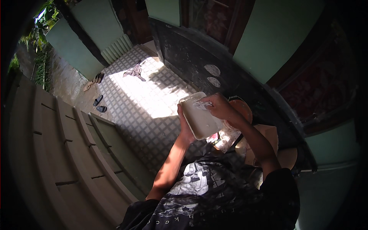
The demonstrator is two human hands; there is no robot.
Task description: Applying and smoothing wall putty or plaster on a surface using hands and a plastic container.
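A shallow, off-white rectangular tray (201,122) with rounded corners is held up in front of my chest, its hollow side toward me. My left hand (184,124) grips it along the left edge, the fingers mostly hidden behind it. Over the tray's far right part, my right hand (221,107) is closed on a crumpled white wad (201,104), paper or cloth, which seems to press on the tray's inner surface.
Beyond the tray lies a checkered tile floor (130,103) with a rumpled cloth (135,72) and dark sandals (98,101). An open cardboard box (264,134) and a round orange-brown thing (242,108) sit at right, by a black wall (184,50). Wooden panels (57,145) rise at left.
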